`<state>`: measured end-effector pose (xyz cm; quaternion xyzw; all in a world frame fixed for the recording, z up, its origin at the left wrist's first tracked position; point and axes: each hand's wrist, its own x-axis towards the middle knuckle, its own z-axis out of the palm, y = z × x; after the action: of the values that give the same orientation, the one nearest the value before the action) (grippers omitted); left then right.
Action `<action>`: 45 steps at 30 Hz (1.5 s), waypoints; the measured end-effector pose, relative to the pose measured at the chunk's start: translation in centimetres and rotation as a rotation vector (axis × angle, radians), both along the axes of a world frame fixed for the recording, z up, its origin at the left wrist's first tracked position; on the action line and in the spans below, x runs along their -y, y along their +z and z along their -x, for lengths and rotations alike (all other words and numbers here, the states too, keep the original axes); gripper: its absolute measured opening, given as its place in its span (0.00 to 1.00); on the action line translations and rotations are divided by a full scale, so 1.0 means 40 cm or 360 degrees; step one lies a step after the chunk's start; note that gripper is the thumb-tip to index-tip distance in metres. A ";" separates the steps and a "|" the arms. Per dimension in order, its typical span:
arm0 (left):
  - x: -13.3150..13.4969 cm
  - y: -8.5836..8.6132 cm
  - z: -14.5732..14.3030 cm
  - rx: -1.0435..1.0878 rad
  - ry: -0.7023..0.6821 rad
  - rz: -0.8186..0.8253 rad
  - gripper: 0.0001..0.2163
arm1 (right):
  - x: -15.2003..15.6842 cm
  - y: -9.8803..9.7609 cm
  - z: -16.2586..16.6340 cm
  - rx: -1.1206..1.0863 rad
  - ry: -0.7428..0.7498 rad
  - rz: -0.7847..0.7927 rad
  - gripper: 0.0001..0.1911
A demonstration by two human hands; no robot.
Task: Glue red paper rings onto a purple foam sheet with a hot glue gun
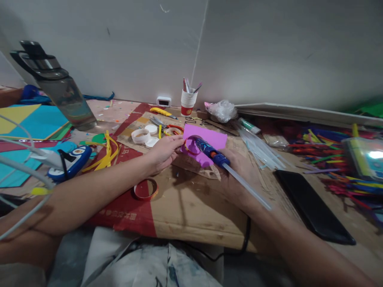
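My right hand is wrapped round a blue glue gun with a long clear glue stick sticking out of its back. The gun's front end is over a thin ring that rests on a purple sheet of paper. My left hand is closed, its thumb and finger pinching the sheet's left edge beside the ring. The sheet's lower edge looks cut in curves. Nearer me, a red paper ring lies apart on the cardboard.
Behind my left hand are white rings, scissors and a yellow cutter. A water bottle stands left; paper cups with pens stand at the back. Right are glue sticks, a black case and pipe cleaners.
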<state>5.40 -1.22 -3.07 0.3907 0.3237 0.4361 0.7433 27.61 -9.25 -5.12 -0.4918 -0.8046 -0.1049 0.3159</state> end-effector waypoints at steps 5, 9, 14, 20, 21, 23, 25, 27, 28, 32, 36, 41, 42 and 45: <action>-0.008 -0.004 0.003 -0.0019 0.0047 -0.0050 0.11 | -0.002 -0.004 -0.005 0.0002 0.0002 -0.0040 0.20; -0.006 -0.004 0.002 -0.0030 0.0058 -0.0025 0.11 | 0.000 0.005 -0.002 0.0053 -0.0025 -0.0051 0.17; 0.001 0.000 -0.002 -0.0033 0.0029 0.0011 0.11 | 0.002 0.006 0.001 0.0150 -0.0010 -0.0095 0.17; -0.007 -0.001 0.000 -0.0015 0.0131 -0.0189 0.08 | 0.002 0.006 0.007 0.0259 0.0080 -0.0222 0.19; -0.008 -0.001 0.001 0.0019 0.0150 -0.0224 0.08 | 0.003 0.008 0.008 0.0279 0.0092 -0.0243 0.19; -0.007 0.002 0.003 0.0090 0.0168 -0.0245 0.08 | 0.004 0.013 0.011 0.0309 0.0118 -0.0289 0.19; -0.004 0.004 0.004 0.0153 0.0159 -0.0223 0.08 | 0.006 0.020 0.012 0.0347 0.0136 -0.0329 0.20; 0.000 0.005 0.003 0.0206 0.0125 -0.0210 0.08 | 0.008 0.026 0.012 0.0413 0.0142 -0.0373 0.20; 0.000 0.005 0.003 0.0225 0.0109 -0.0216 0.07 | 0.009 0.028 0.011 0.0453 0.0134 -0.0393 0.20; -0.001 -0.002 0.003 0.0168 0.0114 -0.0266 0.13 | 0.012 0.035 0.009 0.0556 0.0131 -0.0455 0.19; -0.002 -0.003 0.007 0.0087 0.0180 -0.0298 0.21 | 0.013 0.034 0.012 0.0549 0.0160 -0.0453 0.18; 0.004 0.004 0.009 0.0083 0.0201 -0.0339 0.22 | 0.016 0.030 0.012 0.0536 0.0175 -0.0412 0.20; 0.005 0.005 0.009 0.0084 0.0202 -0.0343 0.22 | 0.016 0.030 0.011 0.0534 0.0180 -0.0411 0.21; 0.007 0.008 0.010 0.0079 0.0207 -0.0328 0.20 | 0.016 0.030 0.007 0.0529 0.0189 -0.0417 0.21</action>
<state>4.99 -1.49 -2.74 0.4324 0.2831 0.5239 0.6771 27.35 -9.88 -3.94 -0.3742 -0.8527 -0.2693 0.2457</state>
